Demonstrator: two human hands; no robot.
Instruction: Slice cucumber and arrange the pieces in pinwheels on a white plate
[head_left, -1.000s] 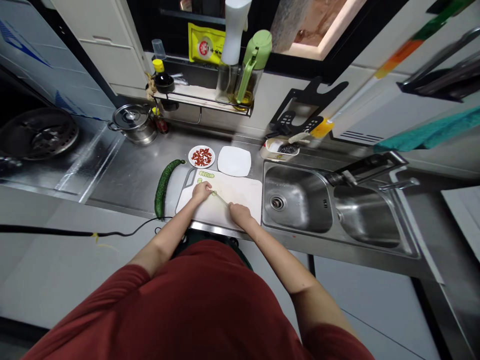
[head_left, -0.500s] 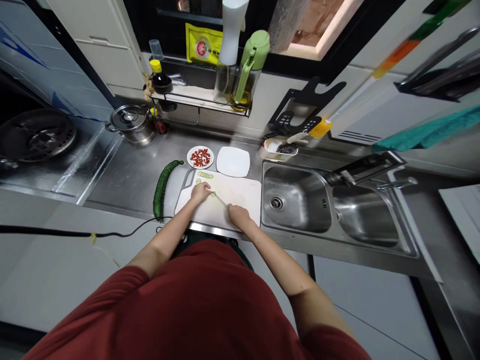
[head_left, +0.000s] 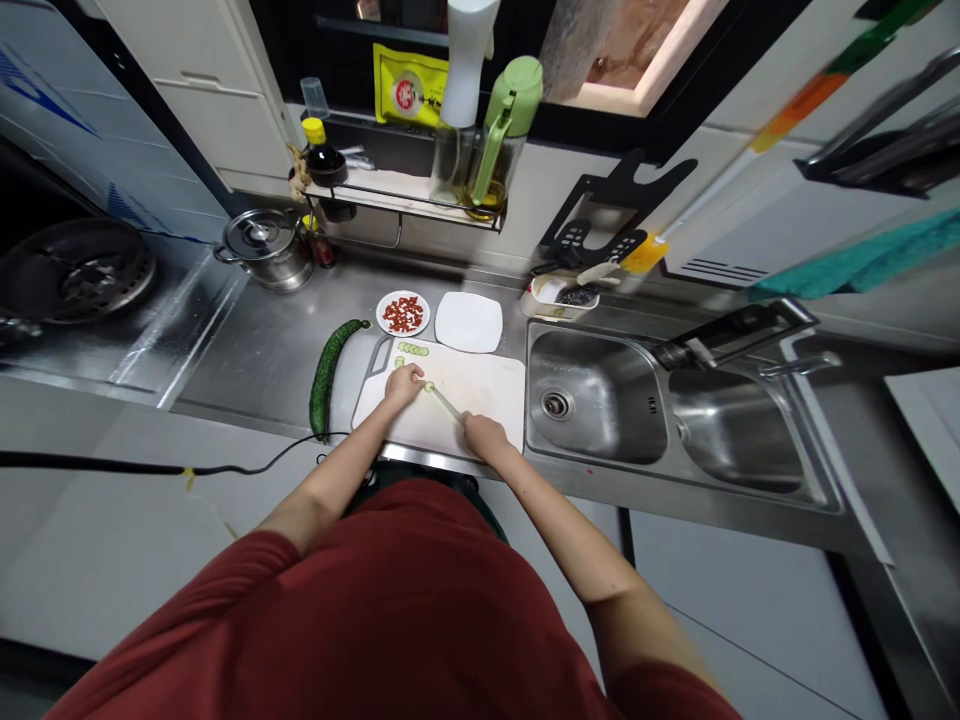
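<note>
My right hand (head_left: pixel 484 437) is wrapped round the handle of a knife (head_left: pixel 448 404), whose pale blade points up and left over the white cutting board (head_left: pixel 491 385). By the knife's tip lies a cucumber slice (head_left: pixel 429 387). Just left of it is my left hand (head_left: pixel 403 385), fingers bent and drawn together; what they hold, if anything, is too small to make out. Above that hand, several overlapping cucumber slices (head_left: pixel 413 349) form a row on the board, with another slice partly showing near the fingers. A long, curved green cucumber (head_left: pixel 325 380) rests left of the board.
Behind the board stand a plate of chopped red pieces (head_left: pixel 403 314) and a white square plate (head_left: pixel 469 322). To the right is a double steel sink (head_left: pixel 596 395). A lidded pot (head_left: pixel 264 245) stands back left, and a bottle rack (head_left: pixel 405 195) hangs above the counter.
The knife and my right hand have shifted slightly right and down, away from my left hand. The view has drifted a little; the cucumber and plates stay put.
</note>
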